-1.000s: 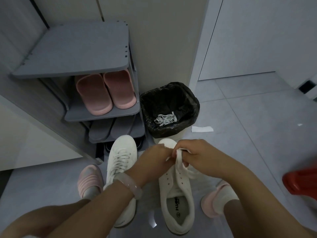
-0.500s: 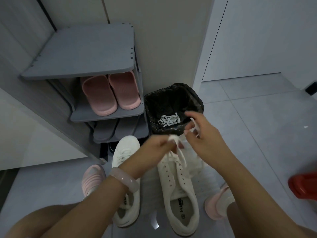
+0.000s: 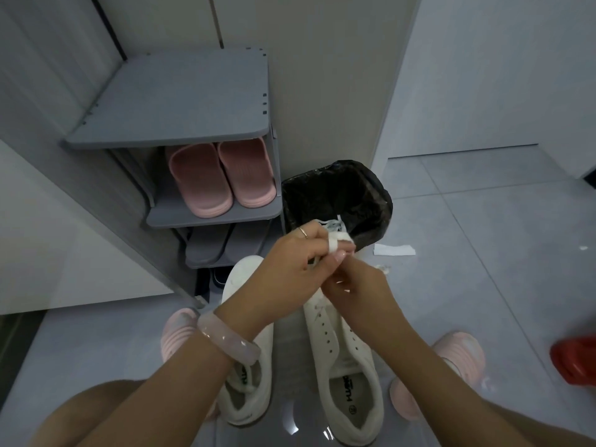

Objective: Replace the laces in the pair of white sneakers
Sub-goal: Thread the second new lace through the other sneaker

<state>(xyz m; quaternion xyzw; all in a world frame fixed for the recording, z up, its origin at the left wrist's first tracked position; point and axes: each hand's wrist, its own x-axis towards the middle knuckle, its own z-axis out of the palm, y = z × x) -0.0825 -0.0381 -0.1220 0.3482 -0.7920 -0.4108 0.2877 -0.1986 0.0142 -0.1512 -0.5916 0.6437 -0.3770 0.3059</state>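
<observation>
A grey shoe rack (image 3: 180, 101) is standing at about ten o'clock, with pink slippers (image 3: 222, 179) sitting on its middle shelf and grey ones on the shelf below. The person is crouching, a pink slipper on each foot at either side. Just right of the rack's foot, the left sneaker (image 3: 248, 375) is lying on the floor tiles (image 3: 483, 285) with its lace in, partly hidden under the left forearm and its pale pink bangle (image 3: 227, 338). The left hand (image 3: 290, 269) is curling its fingers round a bunched white lace (image 3: 337, 241), one loop wrapping a fingertip. The right hand (image 3: 354, 285) is pressing up against it from five o'clock, fingers curled and pinching the same lace. Both hands are hovering over the toe of the right sneaker (image 3: 348, 366), whose eyelets are showing bare. Straight beyond the hands, at twelve o'clock, a bin with a black liner (image 3: 338, 195) is standing. A white scrap of paper (image 3: 394, 250) is lying right of the bin, and something red (image 3: 574, 358) is poking in at three o'clock.
</observation>
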